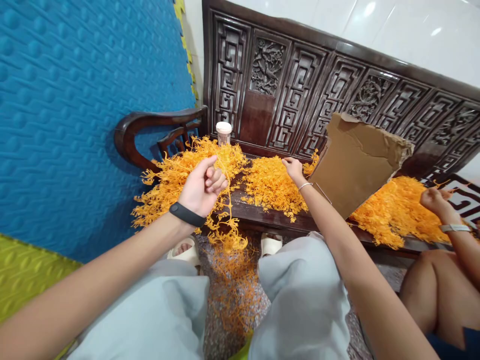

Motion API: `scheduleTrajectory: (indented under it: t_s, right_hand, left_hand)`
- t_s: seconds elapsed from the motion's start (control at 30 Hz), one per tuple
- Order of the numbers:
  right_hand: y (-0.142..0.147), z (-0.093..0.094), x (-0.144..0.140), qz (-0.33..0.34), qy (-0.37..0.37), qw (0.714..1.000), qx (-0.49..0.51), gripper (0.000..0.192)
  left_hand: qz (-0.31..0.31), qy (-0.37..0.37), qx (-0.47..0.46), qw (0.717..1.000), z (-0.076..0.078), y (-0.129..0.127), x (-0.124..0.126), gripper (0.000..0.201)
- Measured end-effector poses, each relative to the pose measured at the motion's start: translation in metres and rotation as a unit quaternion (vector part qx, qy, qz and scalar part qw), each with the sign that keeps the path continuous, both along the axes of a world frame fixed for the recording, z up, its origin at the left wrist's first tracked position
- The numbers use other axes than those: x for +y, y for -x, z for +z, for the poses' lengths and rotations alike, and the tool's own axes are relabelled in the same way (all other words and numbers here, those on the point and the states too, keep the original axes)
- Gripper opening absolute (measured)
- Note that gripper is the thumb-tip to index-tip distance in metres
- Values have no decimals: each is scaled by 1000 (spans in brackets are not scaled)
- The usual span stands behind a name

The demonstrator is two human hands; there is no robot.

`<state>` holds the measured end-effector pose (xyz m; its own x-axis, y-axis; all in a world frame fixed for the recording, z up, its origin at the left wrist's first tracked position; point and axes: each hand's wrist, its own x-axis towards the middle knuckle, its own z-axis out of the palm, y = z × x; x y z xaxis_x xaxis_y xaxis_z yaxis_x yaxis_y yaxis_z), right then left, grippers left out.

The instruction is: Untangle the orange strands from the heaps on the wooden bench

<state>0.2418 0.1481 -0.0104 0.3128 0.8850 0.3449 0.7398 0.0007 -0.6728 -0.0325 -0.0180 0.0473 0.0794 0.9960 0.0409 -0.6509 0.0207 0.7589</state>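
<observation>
Nearest the camera, the person's two knees in pale grey trousers frame a gap of speckled floor (210, 260), where a loose heap of orange plastic sprigs (234, 295) lies directly under the left hand, consistent with pieces falling or being dropped from above. Two cream sandals (270, 244) show at the edge of the seat. The left hand (202, 187), wearing a black wristband (186, 214), has its grip closed on a branched orange plastic strand (226, 220): thumb and curled fingers pinch the top of the strand so that it hangs free and vertical over the floor heap, clear of the piles behind. The right hand (293, 169), with a thin bracelet at the wrist, reaches further out; its fingers are bunched together on the top of the middle orange pile (272, 187), apparently pinching at pieces, though what lies inside the grip is hidden. The piles rest on the surface (255, 212) of a dark carved wooden bench, a larger left pile (168, 185) spreading toward the armrest. A torn cardboard sheet (356, 167) stands tilted between the middle pile and a right-hand pile (397, 210), acting as a divider. Another person's hand (435, 200) works at that far pile. A small white-lidded jar (224, 132) stands against the carved backrest (337, 95).
</observation>
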Motion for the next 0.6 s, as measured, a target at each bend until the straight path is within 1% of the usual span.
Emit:
scheduleTrajectory:
  t_s: [0.03,0.07,0.1,0.13,0.17,0.2,0.23,0.27,0.3,0.33,0.37,0.43,0.5,0.53,0.6]
  right_hand:
    - [8,1,-4,47,18,998,39,30]
    - [17,4,-11,114,47,989,85,31]
    - [27,7,-19,194,85,969,131,32]
    - [37,11,-30,290,132,932,170,32]
    - [48,16,-42,387,183,884,189,33]
    - [58,21,-55,469,233,831,190,40]
    - [67,25,-68,532,280,779,180,47]
    - [76,30,-81,575,311,738,167,51]
    - [82,34,-93,599,329,713,154,52]
    - [88,37,-103,611,332,704,142,49]
    - [92,39,-111,613,323,708,137,42]
    - [96,40,-121,599,283,735,141,27]
    - [96,38,-124,573,242,765,163,19]
    - [95,37,-124,562,227,775,175,17]
    - [92,33,-124,553,212,783,187,14]
  left_hand:
    - [2,-4,2,1000,1,-1,0,42]
    - [4,-9,3,1000,1,-3,1,42]
    - [5,-13,3,1000,2,-4,2,42]
    - [5,-18,3,1000,2,-6,3,42]
    - [3,-23,2,1000,3,-7,4,42]
    - [0,-26,1,1000,3,-9,5,42]
    - [-4,-28,1,1000,3,-10,6,41]
    - [-9,-28,3,1000,3,-12,6,41]
    - [-15,-27,7,999,3,-14,6,41]
    - [-21,-26,14,999,3,-16,6,42]
    - [-27,-26,22,999,2,-19,5,42]
    - [-43,-39,45,997,2,-24,2,42]
    - [-54,-78,84,992,1,-28,-1,41]
    - [-57,-103,112,987,0,-29,-2,41]
    - [-67,-163,188,966,-1,-30,-5,40]
